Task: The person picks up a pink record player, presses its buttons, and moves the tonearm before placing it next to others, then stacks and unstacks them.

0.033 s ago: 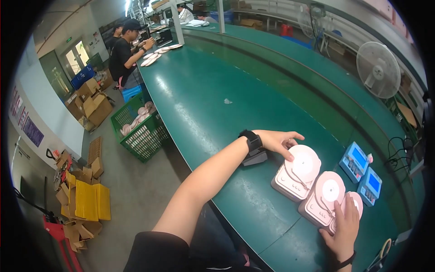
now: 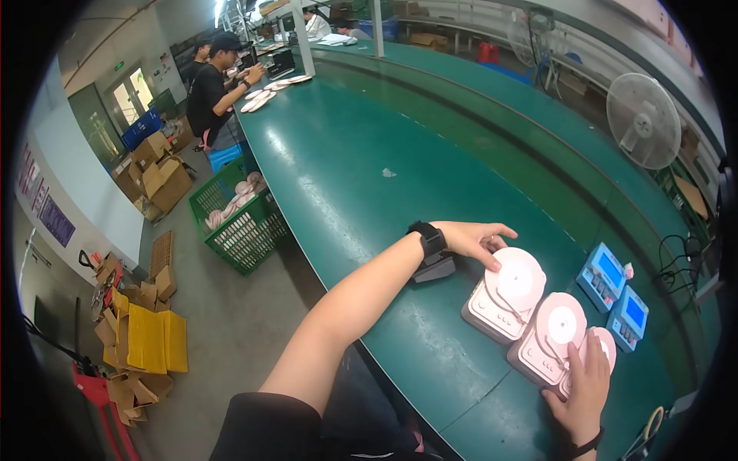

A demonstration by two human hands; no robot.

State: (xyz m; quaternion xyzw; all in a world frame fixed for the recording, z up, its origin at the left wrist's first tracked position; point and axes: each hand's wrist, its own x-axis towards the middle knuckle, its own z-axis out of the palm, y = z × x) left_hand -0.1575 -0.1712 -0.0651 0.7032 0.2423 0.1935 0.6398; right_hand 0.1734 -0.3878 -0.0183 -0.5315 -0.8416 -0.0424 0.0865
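Note:
Three pink toy record players stand in a row on the green workbench [image 2: 346, 200], each with a pink disc, a white centre and a small tone arm. My left hand [image 2: 475, 240] is at the far-left one [image 2: 507, 296], its thumb against the disc's edge and its index finger stretched out. The middle record player [image 2: 550, 338] sits close beside it, untouched by my left hand. Over the nearest record player [image 2: 605, 343] lies my right hand [image 2: 583, 388], fingers extended across its top and thumb apart. That hand hides most of this one.
Two blue devices with screens [image 2: 603, 275] stand right of the row. A dark block [image 2: 434, 269] lies under my left wrist. Beside the bench is a green crate [image 2: 242, 242] of pink parts. A fan [image 2: 643, 121] stands far right. A person [image 2: 211, 96] works at the far end.

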